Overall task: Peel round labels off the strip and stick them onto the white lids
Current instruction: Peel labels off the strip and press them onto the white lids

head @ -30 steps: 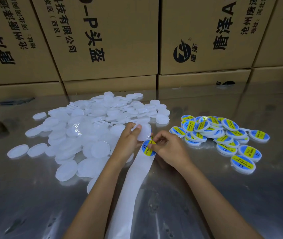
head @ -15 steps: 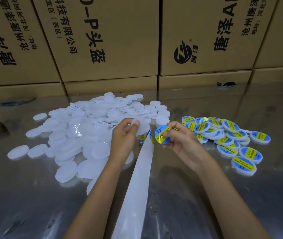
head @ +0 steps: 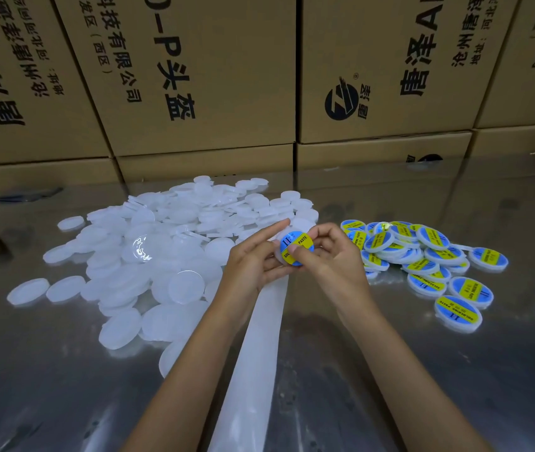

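- Between the two piles, seen from the head camera, the left hand (head: 253, 262) holds a white lid (head: 278, 254) from behind with its index finger stretched over the top, and the right hand (head: 331, 256) has its fingers curled round the lid's right edge, thumb pressing on the round blue-and-yellow label (head: 296, 247).
- A second ago that label was only being lifted from the backing strip (head: 253, 370); half a second ago the right hand pinched it free beside the lid. It now sits on the lid's face, so this lid looks all but finished, needing only smoothing.
- Unlabelled white lids (head: 148, 256) lie heaped to the left on the steel table (head: 390, 386), labelled lids (head: 429, 256) to the right.
- Most of the held lid is hidden behind the label and fingers; whether the label sits centred or fully stuck down cannot be told. The strip's upper end vanishes under the hands, and its next label is not visible.
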Motion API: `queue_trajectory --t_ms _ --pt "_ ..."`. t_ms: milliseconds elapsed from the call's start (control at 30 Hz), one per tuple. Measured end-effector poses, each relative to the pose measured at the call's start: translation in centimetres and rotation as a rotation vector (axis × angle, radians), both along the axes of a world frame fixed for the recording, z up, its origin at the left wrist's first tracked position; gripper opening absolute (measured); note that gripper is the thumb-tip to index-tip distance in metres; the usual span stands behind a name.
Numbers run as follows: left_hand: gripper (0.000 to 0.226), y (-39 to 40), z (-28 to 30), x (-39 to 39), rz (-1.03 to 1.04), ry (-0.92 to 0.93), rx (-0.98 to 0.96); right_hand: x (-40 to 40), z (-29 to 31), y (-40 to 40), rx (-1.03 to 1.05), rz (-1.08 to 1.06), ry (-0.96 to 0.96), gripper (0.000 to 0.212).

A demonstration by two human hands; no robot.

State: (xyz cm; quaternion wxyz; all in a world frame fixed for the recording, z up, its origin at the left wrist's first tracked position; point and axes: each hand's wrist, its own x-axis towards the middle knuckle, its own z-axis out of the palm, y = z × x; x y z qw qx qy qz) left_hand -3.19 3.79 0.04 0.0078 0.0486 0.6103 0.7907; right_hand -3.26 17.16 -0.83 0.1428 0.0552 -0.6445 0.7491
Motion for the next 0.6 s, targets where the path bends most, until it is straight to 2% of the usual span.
queue_trajectory --t_ms 400,500,600 --pt "0.038 0.6 -0.2 0.5 -0.005 0.078 -0.074 -0.8 -1.1 -0.1 0.054 -0.088 0.071 0.027" --pt "0.038 0.6 -0.2 0.6 0.001 0.081 -0.057 -1.1 -1.5 -0.2 0.152 -0.177 0.101 0.028" --pt "0.038 0.3 0.0 0.4 0.0 0.035 0.04 -1.1 -1.9 -0.1 0.206 -0.247 0.105 0.045"
